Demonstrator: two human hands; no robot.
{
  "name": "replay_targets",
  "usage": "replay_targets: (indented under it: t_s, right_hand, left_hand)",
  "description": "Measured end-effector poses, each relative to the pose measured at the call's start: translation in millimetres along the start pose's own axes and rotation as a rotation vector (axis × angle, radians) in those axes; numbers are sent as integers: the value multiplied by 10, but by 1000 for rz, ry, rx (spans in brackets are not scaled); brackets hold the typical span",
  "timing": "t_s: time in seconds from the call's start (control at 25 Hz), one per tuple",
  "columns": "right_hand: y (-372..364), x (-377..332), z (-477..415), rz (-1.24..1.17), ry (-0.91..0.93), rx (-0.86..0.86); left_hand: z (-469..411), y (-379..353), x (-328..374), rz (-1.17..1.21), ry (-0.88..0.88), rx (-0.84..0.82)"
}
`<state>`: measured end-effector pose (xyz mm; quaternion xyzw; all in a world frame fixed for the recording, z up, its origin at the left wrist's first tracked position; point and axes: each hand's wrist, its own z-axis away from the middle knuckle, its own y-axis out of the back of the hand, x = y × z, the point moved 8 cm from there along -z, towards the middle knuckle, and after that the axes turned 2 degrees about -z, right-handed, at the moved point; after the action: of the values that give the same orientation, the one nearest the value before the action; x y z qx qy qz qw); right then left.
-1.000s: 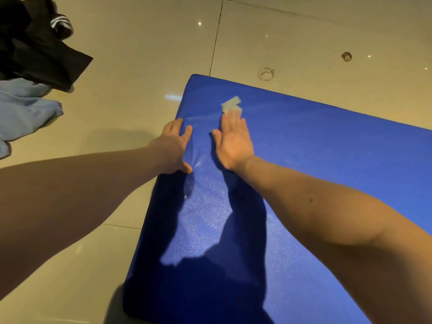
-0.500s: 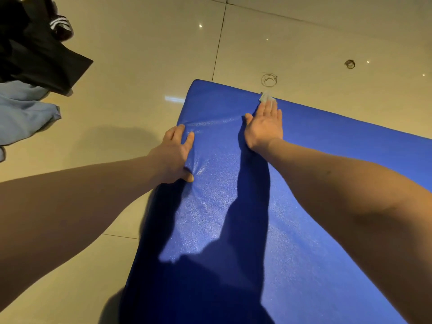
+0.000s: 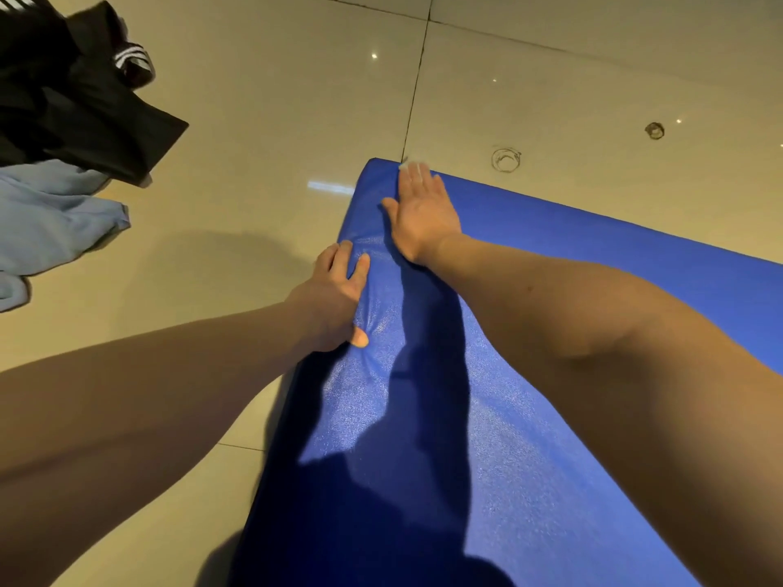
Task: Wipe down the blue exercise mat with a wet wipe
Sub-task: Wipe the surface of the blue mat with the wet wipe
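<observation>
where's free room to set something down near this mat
Bare: beige tiled floor between the black and pale blue clothes and the blue exercise mat's left edge; also the mat right of the right forearm. Crowded: its far left corner, with the left hand, right hand and white wet wipe.

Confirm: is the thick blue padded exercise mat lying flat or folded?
Flat. The blue padded exercise mat lies spread on the beige tiled floor; left hand and right hand rest on its level top.
</observation>
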<state>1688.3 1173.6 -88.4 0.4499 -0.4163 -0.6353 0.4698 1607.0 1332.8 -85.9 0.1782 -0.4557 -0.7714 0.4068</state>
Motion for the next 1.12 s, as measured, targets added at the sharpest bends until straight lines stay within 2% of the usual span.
replay_targets:
  t_s: [0.16,0.28,0.36,0.48,0.6,0.68,0.76,0.88,1.0,1.12]
  right_hand:
    - [59,651,176,134,-31,-25]
    - [130,1136,354,168,-178,-44]
    - [150,1125,370,111,-264,-16]
    - [90,351,278,-65,-125,57]
    - [-79,-358,312,-67,74,5]
    - [-108,-318,350,9,117,-44]
    - [-27,-55,373,68,118,-18]
    - [38,552,411,154,29,-4]
    - [88,992,492,161,-160,-12]
    - [58,679,364,30,-251,31]
  left_hand:
    - [-2,18,7,-70,14,-10]
    - [-13,25,7,-88,28,-25]
    - [-20,14,1,-94,31,-25]
    - [5,25,10,-87,17,-8]
    - [30,52,13,-49,-2,7]
    - [26,40,2,-7,-1,7]
    - [11,13,-18,10,20,0]
    - [-25,-4,-29,25,34,-22]
    - [-29,-5,-31,30,33,-35]
    - [-21,-4,-23,44,26,-37]
